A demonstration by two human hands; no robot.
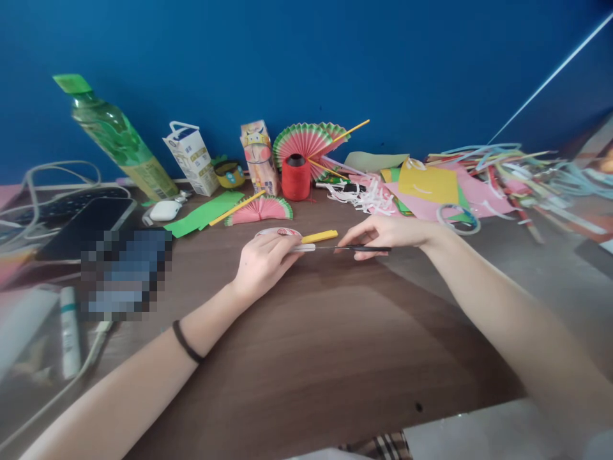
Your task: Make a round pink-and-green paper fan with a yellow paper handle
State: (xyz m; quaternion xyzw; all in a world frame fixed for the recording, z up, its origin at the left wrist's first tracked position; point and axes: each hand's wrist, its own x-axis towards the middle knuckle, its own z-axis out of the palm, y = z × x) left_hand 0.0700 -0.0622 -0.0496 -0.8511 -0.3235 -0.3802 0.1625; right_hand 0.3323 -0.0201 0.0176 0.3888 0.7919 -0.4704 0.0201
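Note:
My left hand point(268, 260) is closed, its fingers bent against a white tape roll point(283, 231) with a red mark inside its ring. A short white strip point(309, 248) sticks out to the right from under those fingertips. My right hand point(378, 235) grips dark-handled scissors point(371, 248), held low with the thin blades pointing left at the strip. Whether the blades touch the strip I cannot tell. Just behind them lies a folded yellow paper piece point(320, 236). A pink and green pleated paper fan point(261, 209) rests beyond my left hand, beside a yellow stick point(237, 208).
A red thread spool point(295, 177) stands before a larger pleated fan point(304, 142). Along the wall are a green bottle point(117, 140) and a milk carton point(191, 156). Phones and cables lie left. Coloured paper point(428, 182), white shreds point(368, 197) and a tape ring point(458, 219) lie right.

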